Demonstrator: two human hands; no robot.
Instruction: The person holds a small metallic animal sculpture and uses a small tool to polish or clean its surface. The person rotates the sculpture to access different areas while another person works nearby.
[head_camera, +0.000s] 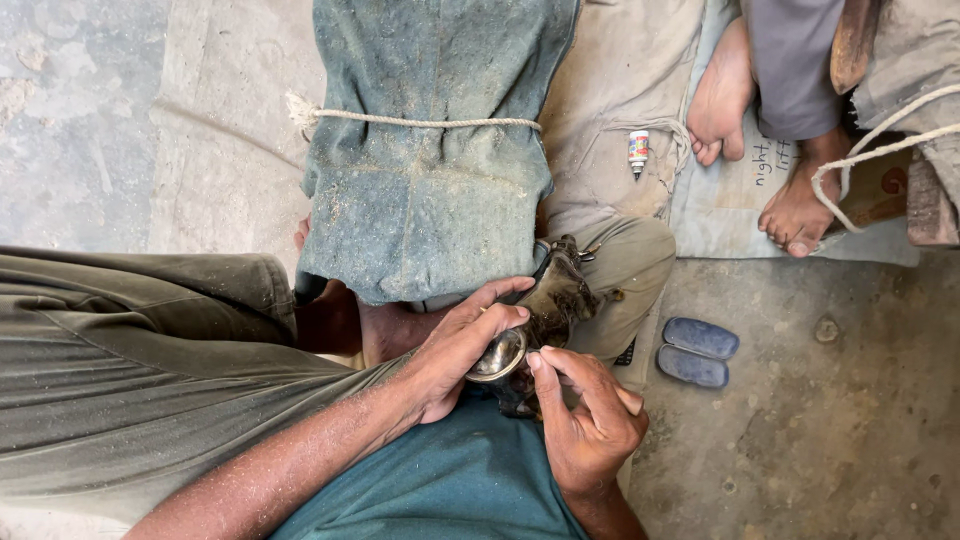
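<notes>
— Nearest the camera?
— Teal shirt (450, 490) at the bottom edge, and just above it the right hand (590, 420), fingers curled in loosely, thumb tip pressed against the lower rim of a small shiny metal cup (498, 357).

— And the left hand?
— Left hand (460, 345), reaching in from the lower left along a dusty forearm, wrapped around that same metal cup from above, fingers closed over its far side, index finger stretched toward a dark, grimy fixture (557, 298) just beyond the fingertips.

— So where exactly is the cup?
— Caught between the two hands: clasped by the left, touched by the right thumb, open mouth turned up toward the camera, butted against the dark fixture. Cannot tell whether joined to it.

— Around the hands?
— Olive trousers (130, 370) spread out to the left of the left hand. Two small blue oval pads (697, 351) on the concrete, a little to the right of the right hand.

— Farther out?
— Beyond the left hand, a dusty blue-green cloth bundle (435, 150) tied with a pale cord (420, 122). Farther right, a small glue-like bottle (638, 152) lying on beige cloth (620, 70). At the far right, another person's bare feet (795, 205), well apart from both hands, beside a loop of white rope (870, 150).
</notes>
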